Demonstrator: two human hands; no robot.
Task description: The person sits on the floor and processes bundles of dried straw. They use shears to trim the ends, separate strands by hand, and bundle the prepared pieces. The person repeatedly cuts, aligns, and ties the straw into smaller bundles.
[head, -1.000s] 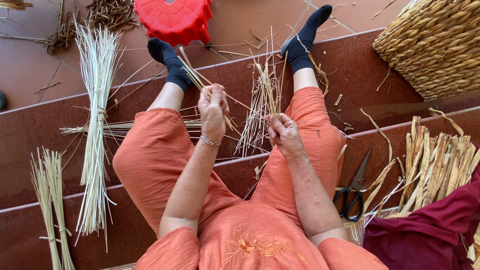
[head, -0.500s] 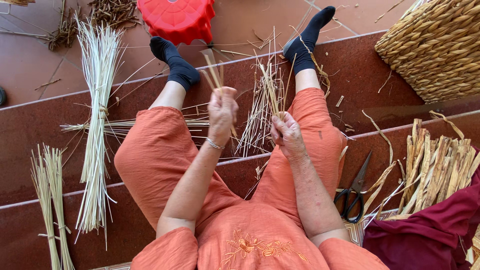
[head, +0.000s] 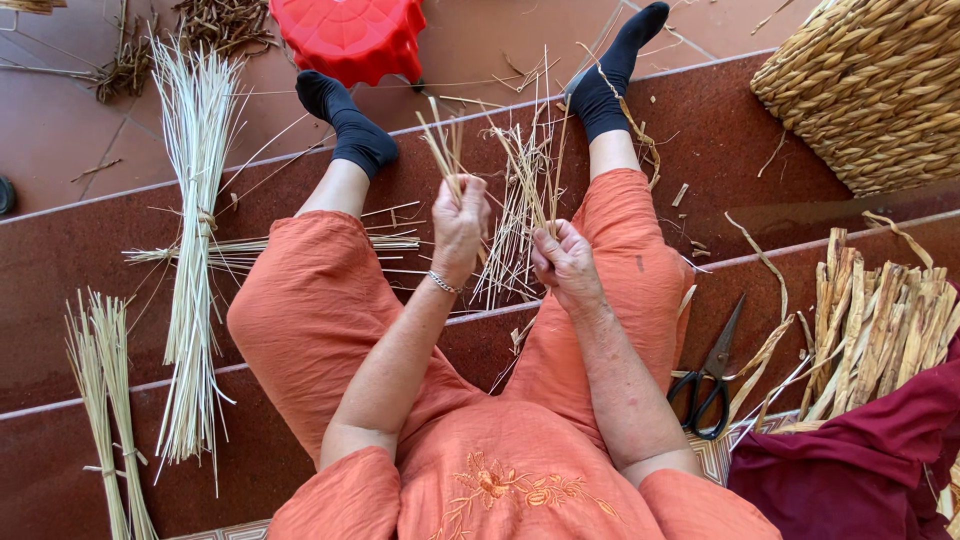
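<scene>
I sit on dark red steps with my legs in orange trousers stretched out and black socks on my feet. My left hand [head: 459, 228] is closed around a few short straw stalks [head: 443, 150] that stick up above the fist. My right hand [head: 566, 264] grips a loose bunch of thin straw [head: 522, 200], whose ends fan out above and below the fingers. The two hands are close together between my knees, a small gap apart.
A long tied straw bundle [head: 192, 260] lies on the steps at left, and a smaller one [head: 108, 410] lower left. Black-handled scissors [head: 712, 375] lie at right beside dried flat leaves [head: 880, 320]. A woven basket [head: 870, 90] stands top right, a red plastic stool [head: 350, 35] ahead.
My left hand has lifted and turned, so the short stalks now point upward. My right hand has shifted slightly while keeping its bunch.
</scene>
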